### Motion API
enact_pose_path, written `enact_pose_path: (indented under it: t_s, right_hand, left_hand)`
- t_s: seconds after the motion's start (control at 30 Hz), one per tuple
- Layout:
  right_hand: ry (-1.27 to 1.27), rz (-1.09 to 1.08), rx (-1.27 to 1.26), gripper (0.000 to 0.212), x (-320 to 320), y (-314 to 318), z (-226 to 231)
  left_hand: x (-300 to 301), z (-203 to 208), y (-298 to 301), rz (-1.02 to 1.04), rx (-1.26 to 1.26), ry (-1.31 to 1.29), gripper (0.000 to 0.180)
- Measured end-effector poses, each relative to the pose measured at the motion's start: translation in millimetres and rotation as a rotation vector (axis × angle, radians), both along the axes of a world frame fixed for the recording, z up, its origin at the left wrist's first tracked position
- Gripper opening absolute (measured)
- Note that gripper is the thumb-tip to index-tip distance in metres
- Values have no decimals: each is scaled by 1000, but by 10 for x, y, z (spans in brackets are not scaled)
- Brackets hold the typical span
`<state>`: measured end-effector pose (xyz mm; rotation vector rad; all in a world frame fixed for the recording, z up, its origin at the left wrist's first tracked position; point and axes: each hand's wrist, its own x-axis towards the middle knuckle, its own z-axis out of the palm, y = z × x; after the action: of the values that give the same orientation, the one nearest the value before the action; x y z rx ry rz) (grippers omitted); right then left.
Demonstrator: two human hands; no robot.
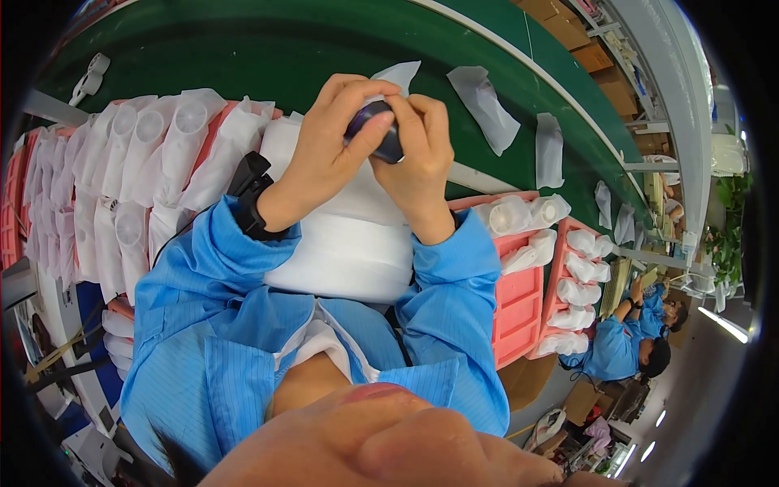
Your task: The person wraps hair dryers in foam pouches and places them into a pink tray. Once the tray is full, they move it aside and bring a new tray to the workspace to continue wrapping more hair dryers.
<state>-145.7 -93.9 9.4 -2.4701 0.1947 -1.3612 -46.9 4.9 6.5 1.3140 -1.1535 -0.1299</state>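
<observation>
In front of my chest, both hands are closed around a small dark, rounded object (391, 144) with a smooth, purplish-black surface. My left hand (331, 134) grips its left side, with the thumb across the front. From the right, my right hand (422, 150) curls its fingers over the top and side. Much of the object is hidden by my fingers, so its kind cannot be told. Just beyond my fingertips a translucent white sleeve (403, 75) sticks out; whether it touches the object is unclear. Below my hands lies a stack of white packing sheets (341, 256).
At left, pink trays (213, 134) carry rows of items in white sleeves (130, 158). More pink trays (519, 312) with wrapped pieces stand at right. Loose sleeves (485, 105) lie on the green conveyor belt (284, 49). Co-workers in blue (617, 345) sit farther right.
</observation>
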Motion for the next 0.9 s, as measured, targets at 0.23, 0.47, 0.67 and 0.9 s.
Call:
enact_pose_path:
  t_s: [0.23, 0.47, 0.67, 0.9]
  right_hand:
    - [19, 18, 100, 56, -55, -3, 126]
    - [10, -21, 66, 57, -21, 49, 45]
    - [24, -32, 23, 59, -17, 21, 65]
    - [4, -86, 8, 62, -11, -22, 67]
  left_hand:
    - [38, 132, 104, -183, 111, 268, 33]
    - [-32, 32, 36, -57, -39, 22, 36]
    - [-99, 44, 21, -36, -38, 276, 28]
    - [-48, 5, 3, -48, -102, 598, 22]
